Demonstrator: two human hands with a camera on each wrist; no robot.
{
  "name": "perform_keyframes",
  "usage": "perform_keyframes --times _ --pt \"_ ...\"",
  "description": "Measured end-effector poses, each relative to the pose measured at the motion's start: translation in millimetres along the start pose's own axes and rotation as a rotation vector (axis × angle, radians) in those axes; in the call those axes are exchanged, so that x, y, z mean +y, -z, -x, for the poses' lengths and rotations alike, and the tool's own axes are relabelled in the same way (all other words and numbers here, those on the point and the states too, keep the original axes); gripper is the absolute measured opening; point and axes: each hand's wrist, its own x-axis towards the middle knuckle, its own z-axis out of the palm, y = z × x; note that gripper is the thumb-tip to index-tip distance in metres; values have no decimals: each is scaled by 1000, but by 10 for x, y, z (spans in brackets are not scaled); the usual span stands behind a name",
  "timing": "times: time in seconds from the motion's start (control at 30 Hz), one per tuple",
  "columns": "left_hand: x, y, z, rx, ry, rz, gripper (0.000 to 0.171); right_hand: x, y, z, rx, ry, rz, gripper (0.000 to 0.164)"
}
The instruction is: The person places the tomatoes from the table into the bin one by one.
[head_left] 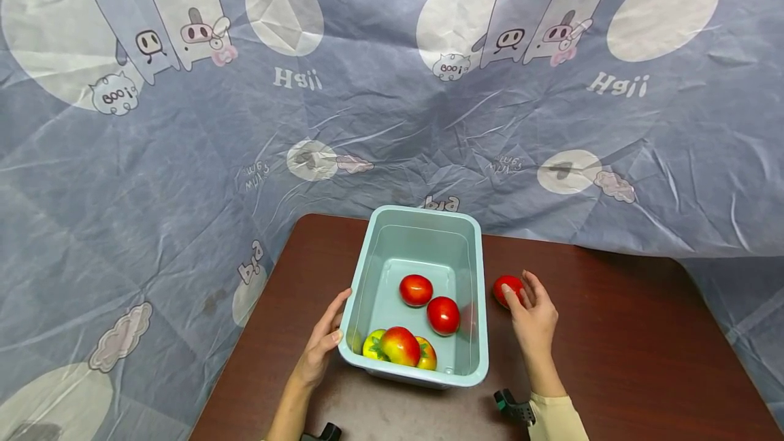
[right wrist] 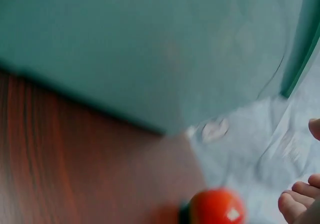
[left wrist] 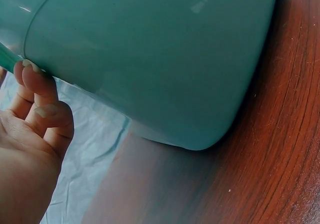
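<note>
A pale blue-green plastic bin (head_left: 422, 215) stands on the table, its inside facing the head view. My left hand (head_left: 320, 342) grips its left rim near the front corner, fingertips curled at the edge in the left wrist view. Two red tomatoes, one in the middle (head_left: 416, 290) and one to the right (head_left: 444, 316), lie in the bin. Several yellow-and-red fruits (head_left: 401, 346) with green leaf tops sit at its front. To the right of the bin, my right hand (head_left: 534, 315) is spread beside another red tomato (right wrist: 216, 207) on the table, thumb overlapping it in the head view.
The dark reddish-brown table (head_left: 618, 346) extends to the right of the bin. A grey-blue printed cloth (head_left: 392, 114) hangs behind the table and along its left side. Black wrist straps show below the left hand and on the right wrist (head_left: 514, 407).
</note>
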Motion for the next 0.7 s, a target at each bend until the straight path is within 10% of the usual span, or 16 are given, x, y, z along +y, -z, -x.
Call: perform_keyframes --times 0.3,0.7 --pt "11 1 -2 9 11 3 69 502 -23 -231 28 7 316 63" --pt "-11 4 2 -1 14 10 69 768 -85 -251 -51 -71 409 75"
